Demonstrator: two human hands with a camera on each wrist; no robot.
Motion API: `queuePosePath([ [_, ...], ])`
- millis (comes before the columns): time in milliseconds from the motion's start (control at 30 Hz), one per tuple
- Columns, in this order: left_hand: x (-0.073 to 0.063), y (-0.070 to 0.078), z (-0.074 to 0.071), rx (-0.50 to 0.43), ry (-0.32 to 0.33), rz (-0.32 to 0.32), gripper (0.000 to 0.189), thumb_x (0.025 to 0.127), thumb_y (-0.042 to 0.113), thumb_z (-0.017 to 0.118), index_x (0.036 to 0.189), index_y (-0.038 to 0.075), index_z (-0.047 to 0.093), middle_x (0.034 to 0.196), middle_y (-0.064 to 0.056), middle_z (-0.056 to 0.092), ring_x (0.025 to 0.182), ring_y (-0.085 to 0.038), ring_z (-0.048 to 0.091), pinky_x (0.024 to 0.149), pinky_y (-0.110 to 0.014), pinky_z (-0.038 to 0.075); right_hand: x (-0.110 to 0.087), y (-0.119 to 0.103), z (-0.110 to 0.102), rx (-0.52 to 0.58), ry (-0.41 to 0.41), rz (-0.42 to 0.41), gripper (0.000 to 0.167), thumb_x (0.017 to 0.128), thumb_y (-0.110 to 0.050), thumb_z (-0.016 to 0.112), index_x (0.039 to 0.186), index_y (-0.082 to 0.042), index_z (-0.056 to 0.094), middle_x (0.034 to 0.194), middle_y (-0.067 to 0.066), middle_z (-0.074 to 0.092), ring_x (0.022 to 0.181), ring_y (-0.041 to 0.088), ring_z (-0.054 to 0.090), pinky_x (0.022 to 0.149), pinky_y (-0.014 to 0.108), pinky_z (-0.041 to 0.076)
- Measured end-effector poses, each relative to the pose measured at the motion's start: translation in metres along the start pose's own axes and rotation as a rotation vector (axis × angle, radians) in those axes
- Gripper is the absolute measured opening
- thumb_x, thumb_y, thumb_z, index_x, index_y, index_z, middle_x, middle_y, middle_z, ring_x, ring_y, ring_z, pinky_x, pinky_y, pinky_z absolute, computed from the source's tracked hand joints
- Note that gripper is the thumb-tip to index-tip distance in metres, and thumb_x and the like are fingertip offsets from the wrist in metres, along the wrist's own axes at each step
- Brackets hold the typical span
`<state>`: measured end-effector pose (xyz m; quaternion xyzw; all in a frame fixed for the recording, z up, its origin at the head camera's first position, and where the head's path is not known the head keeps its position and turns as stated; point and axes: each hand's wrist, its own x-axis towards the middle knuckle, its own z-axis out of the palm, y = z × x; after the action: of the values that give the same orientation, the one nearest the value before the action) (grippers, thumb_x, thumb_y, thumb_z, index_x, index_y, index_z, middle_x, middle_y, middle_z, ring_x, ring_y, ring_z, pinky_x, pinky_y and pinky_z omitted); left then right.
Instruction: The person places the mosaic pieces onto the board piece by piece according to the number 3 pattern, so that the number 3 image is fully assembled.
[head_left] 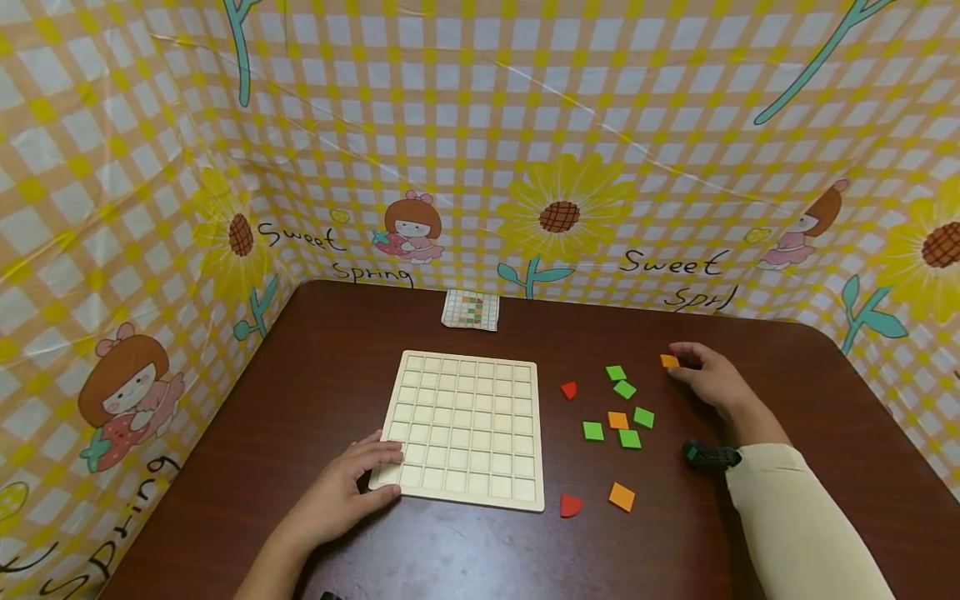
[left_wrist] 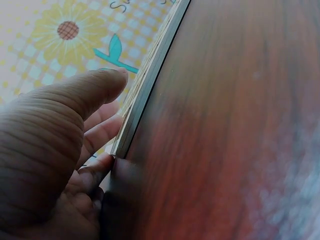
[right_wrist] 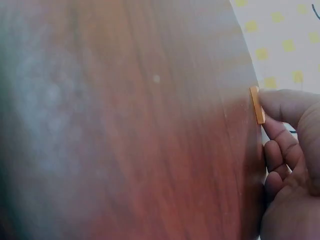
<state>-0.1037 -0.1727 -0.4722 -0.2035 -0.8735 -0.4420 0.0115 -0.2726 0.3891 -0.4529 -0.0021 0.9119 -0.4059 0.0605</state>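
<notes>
A pale wooden grid board [head_left: 465, 429] lies on the dark table. My left hand [head_left: 348, 483] rests at its near left corner, fingers fairly straight over the edge and thumb by the front side. The left wrist view shows that hand [left_wrist: 50, 140] beside the board's thin edge [left_wrist: 145, 85]. Farther right, my right hand [head_left: 712, 379] pinches an orange square tile [head_left: 669, 361] between thumb and fingers. In the right wrist view the tile [right_wrist: 257, 105] appears edge-on at the thumb tip, with the other fingers of the hand [right_wrist: 295, 150] curled below.
Several green square tiles [head_left: 643, 417] lie right of the board, around an orange tile [head_left: 617, 420]. Another orange tile [head_left: 622, 497] is nearer, beside a red quarter-round piece [head_left: 570, 505]. A second red piece [head_left: 569, 390] lies farther back. A printed pattern card [head_left: 471, 311] sits against the patterned cloth [head_left: 450, 125].
</notes>
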Motion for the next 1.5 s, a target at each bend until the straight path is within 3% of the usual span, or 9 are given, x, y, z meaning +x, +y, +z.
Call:
queuePosePath([
  [333, 0.000, 0.000, -0.001, 0.021, -0.017, 0.012, 0.043, 0.086, 0.017, 0.079, 0.127, 0.012, 0.067, 0.134, 0.001, 0.062, 0.140, -0.034, 0.039, 0.110, -0.059, 0.033, -0.001, 0.001, 0.003, -0.046, 0.015, -0.039, 0.041, 0.104, -0.006, 0.049, 0.142, 0.006, 0.041, 0.137, 0.032, 0.042, 0.123, 0.047, 0.039, 0.095, 0.054, 0.039],
  [833, 0.000, -0.001, 0.000, 0.056, -0.033, 0.011, 0.039, 0.089, 0.017, 0.076, 0.127, 0.012, 0.067, 0.136, 0.001, 0.060, 0.141, -0.033, 0.038, 0.109, -0.059, 0.034, -0.005, -0.002, 0.005, -0.046, -0.001, -0.021, 0.040, 0.105, -0.012, 0.049, 0.140, 0.005, 0.045, 0.137, 0.032, 0.041, 0.120, 0.047, 0.040, 0.095, 0.055, 0.039],
  [1000, 0.000, 0.000, 0.000, 0.055, -0.027, 0.016, 0.039, 0.089, 0.017, 0.076, 0.126, 0.012, 0.067, 0.135, 0.001, 0.060, 0.141, -0.033, 0.038, 0.110, -0.058, 0.034, -0.007, -0.006, 0.005, -0.058, 0.010, -0.009, 0.039, 0.105, -0.014, 0.050, 0.139, 0.004, 0.045, 0.134, 0.030, 0.043, 0.112, 0.042, 0.043, 0.086, 0.046, 0.042],
  [1100, 0.001, 0.000, 0.000, 0.057, -0.025, 0.019, 0.038, 0.088, 0.015, 0.076, 0.126, 0.011, 0.068, 0.135, 0.001, 0.061, 0.141, -0.033, 0.039, 0.110, -0.057, 0.034, -0.009, -0.011, 0.004, -0.083, 0.005, -0.026, 0.039, 0.104, -0.013, 0.050, 0.139, 0.005, 0.046, 0.132, 0.029, 0.045, 0.109, 0.040, 0.045, 0.083, 0.042, 0.042],
  [1333, 0.000, 0.001, -0.001, 0.054, -0.023, 0.009, 0.038, 0.088, 0.015, 0.076, 0.125, 0.011, 0.068, 0.134, 0.001, 0.061, 0.141, -0.033, 0.038, 0.110, -0.057, 0.033, -0.009, -0.037, 0.005, -0.135, -0.037, -0.101, 0.040, 0.105, -0.017, 0.050, 0.138, 0.004, 0.046, 0.133, 0.028, 0.046, 0.113, 0.041, 0.045, 0.088, 0.049, 0.044],
  [1500, 0.001, 0.001, 0.000, 0.056, -0.025, 0.007, 0.038, 0.088, 0.015, 0.076, 0.125, 0.011, 0.068, 0.134, 0.001, 0.061, 0.141, -0.033, 0.038, 0.110, -0.057, 0.034, -0.006, -0.053, 0.014, -0.104, -0.034, -0.140, 0.039, 0.105, -0.018, 0.051, 0.138, 0.001, 0.047, 0.132, 0.024, 0.048, 0.114, 0.038, 0.047, 0.089, 0.048, 0.045],
])
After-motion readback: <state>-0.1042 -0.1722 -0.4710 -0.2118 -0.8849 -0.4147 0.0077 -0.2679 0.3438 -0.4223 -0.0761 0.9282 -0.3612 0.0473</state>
